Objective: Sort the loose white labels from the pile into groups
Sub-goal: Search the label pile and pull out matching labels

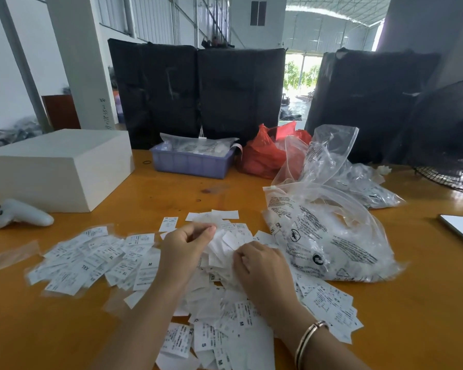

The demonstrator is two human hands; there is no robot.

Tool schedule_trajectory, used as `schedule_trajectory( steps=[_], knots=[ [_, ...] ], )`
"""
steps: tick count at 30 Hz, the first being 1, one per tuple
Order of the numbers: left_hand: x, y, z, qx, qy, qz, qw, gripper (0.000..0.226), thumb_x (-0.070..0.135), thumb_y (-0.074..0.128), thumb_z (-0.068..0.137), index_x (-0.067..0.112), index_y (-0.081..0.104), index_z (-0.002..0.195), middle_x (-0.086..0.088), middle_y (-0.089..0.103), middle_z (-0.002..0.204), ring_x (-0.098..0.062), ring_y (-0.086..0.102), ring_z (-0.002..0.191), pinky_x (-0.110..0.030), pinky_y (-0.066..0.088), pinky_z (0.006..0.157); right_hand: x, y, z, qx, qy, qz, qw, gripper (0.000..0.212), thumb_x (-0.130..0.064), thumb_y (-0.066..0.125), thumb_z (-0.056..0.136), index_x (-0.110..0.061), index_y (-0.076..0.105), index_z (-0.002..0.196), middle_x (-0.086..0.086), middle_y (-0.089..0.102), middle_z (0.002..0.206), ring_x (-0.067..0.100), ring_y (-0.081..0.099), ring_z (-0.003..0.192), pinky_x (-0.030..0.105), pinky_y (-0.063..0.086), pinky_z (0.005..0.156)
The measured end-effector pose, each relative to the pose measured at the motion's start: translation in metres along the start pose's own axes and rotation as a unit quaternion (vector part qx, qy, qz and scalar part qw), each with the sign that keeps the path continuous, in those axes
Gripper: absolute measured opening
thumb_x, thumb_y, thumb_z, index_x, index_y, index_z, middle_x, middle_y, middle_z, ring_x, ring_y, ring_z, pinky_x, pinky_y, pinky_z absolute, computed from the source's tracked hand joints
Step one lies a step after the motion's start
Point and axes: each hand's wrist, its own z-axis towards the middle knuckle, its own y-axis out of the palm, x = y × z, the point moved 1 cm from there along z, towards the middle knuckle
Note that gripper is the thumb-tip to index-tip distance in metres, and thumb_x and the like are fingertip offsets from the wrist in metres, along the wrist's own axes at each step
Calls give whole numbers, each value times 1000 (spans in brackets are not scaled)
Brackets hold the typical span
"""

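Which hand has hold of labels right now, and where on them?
Both hands, left hand and right hand, pinch white labels at the top of the pile; the exact edge gripped cannot be told.

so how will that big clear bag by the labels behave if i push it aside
The clear bag looks thin and crumpled, so it would likely crumple rather than slide as one. It seems light, with only small white pieces inside. Its mouth gapes open at the top, so contents may spill onto the table.
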Motion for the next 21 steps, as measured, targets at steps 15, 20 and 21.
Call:
schedule_trajectory(
  steps=[15, 20, 21],
  knots=[
    [1, 3, -2, -28, -12, -19, 999, 4, 16, 67, 85, 18, 70, 87, 7, 74, 74, -2, 68, 70, -13, 50, 58, 10, -11, -2, 94, 226, 514, 822, 9, -19, 49, 95, -16, 54, 88, 2, 59, 51, 17, 59, 44, 21, 42, 41],
    [3, 4, -3, -30, -20, 15, 999, 1, 25, 71, 81, 25, 72, 80, 13, 73, 72, -3, 68, 73, -14, 48, 64, 10, -10, -1, 96, 207, 569, 790, 15, -2, 52, 92, -14, 54, 102, 7, 71, 78, 20, 70, 75, 21, 54, 65],
    [3, 4, -3, -27, -21, 24, 999, 2, 26, 72, 81, 26, 71, 79, 13, 72, 72, -3, 67, 73, -13, 47, 63, 9, -10, -1, 96, 198, 570, 792, 21, 0, 53, 91, -15, 54, 105, 6, 71, 82, 18, 70, 79, 21, 54, 69]
  ],
)
